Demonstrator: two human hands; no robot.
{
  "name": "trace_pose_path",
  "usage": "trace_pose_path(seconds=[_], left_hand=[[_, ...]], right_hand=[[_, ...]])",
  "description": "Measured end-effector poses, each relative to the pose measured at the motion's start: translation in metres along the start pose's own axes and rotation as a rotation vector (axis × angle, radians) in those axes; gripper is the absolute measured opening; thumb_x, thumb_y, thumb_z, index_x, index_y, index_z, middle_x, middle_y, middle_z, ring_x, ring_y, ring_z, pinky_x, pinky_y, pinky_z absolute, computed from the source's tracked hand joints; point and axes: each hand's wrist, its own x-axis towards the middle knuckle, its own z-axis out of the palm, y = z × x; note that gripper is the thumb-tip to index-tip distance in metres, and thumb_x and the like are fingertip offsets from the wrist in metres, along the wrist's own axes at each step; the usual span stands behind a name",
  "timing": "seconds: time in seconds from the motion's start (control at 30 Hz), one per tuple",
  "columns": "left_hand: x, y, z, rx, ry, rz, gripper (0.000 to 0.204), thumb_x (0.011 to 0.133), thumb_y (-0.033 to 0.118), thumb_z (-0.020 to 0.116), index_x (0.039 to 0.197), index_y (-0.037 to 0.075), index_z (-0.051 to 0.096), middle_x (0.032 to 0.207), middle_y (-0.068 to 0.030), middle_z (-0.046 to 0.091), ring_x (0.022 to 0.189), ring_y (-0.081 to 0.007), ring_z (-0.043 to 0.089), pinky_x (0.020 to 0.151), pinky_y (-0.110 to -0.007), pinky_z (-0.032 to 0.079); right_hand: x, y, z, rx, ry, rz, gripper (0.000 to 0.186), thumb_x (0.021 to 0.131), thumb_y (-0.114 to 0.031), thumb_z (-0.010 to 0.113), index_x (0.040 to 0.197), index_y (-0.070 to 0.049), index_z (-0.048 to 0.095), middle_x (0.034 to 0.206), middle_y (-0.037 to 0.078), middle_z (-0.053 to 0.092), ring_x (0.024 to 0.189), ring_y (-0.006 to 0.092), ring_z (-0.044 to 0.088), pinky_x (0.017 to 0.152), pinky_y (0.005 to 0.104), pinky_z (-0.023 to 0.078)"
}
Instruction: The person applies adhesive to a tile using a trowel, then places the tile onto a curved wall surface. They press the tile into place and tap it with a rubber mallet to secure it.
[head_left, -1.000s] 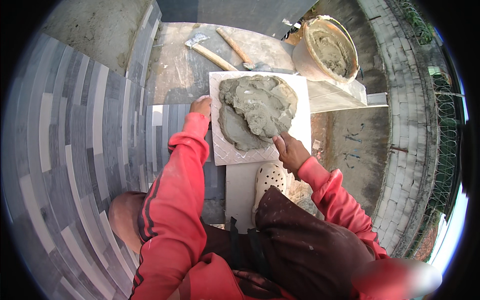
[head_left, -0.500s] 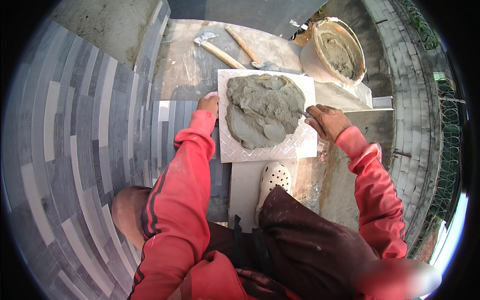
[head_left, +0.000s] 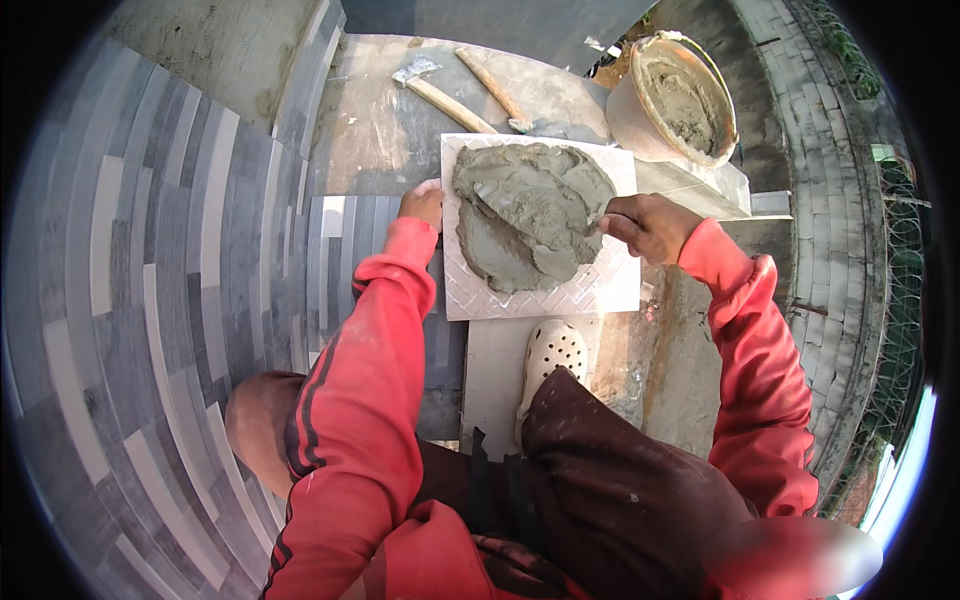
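Observation:
A white patterned tile [head_left: 540, 305] lies in front of me, covered over most of its face by a thick mound of grey wet mortar [head_left: 520, 215]. My left hand [head_left: 422, 205] is closed on the tile's left edge. At the mound's right side, my right hand [head_left: 648, 225] grips what looks like a trowel, largely hidden by my fingers and the mortar. My foot in a white perforated clog [head_left: 555, 355] rests below the tile.
Behind lie an axe-like tool [head_left: 445, 100] and a wooden-handled hammer [head_left: 490, 85] on a worn slab [head_left: 350, 120]. A bucket of mortar [head_left: 670, 100] stands back right. A grey plank-patterned tiled surface [head_left: 170, 300] curves along the left; a pale block wall [head_left: 815, 280] with coiled wire runs right.
My right hand has moved up and right from the mound's lower part to its right side, then slightly inward. The mortar's surface is reshaped. The view has shifted slightly.

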Motion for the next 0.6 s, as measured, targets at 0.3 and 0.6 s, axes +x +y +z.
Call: trace_pose_path(seconds=[0.3,0.6], left_hand=[[-0.04,0.026,0.017,-0.309,-0.048,-0.144,0.036,0.096,0.009,0.051,0.132,0.005,0.055,0.119,-0.01,0.066,0.104,-0.0223,0.067,0.09,-0.038,0.055],[-0.052,0.034,0.012,-0.27,0.006,-0.153,0.042,0.096,0.006,0.053,0.137,0.0,0.049,0.124,-0.0142,0.065,0.107,-0.026,0.067,0.094,-0.04,0.054]], right_hand=[[0.047,0.014,-0.008,0.275,-0.088,0.242,0.043,0.102,-0.046,0.047,0.1,-0.008,0.068,0.064,0.005,0.057,0.047,0.0137,0.051,0.043,0.0321,0.043],[0.018,0.018,0.023,0.173,-0.316,0.188,0.038,0.101,-0.041,0.05,0.091,-0.009,0.065,0.063,0.003,0.056,0.049,0.0136,0.053,0.046,0.0312,0.043]])
